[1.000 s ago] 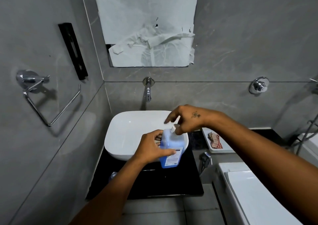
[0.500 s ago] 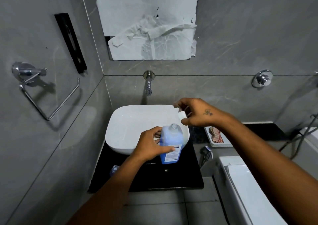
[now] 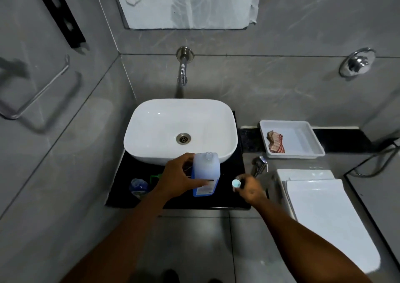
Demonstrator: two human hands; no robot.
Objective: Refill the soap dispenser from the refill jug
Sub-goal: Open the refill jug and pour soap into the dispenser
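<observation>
We see the translucent blue plastic refill jug standing upright on the black stone counter, its long axis vertical and its uncapped neck pointing straight up, just in front of the white oval ceramic basin and overlapping the basin's near rim from our view. Our left hand wraps the jug's left side, thumb across its white label, fingers curled round the back, grasping it firmly. Our right hand sits to the right of the jug, apart from it, low over the counter's right end, fingers pinched closed on a small round pale-blue cap. Left of the jug, near the counter's front edge, lies a small clear bluish dispenser bottle, with a green pump part just beside it, partly hidden behind our left hand.
</observation>
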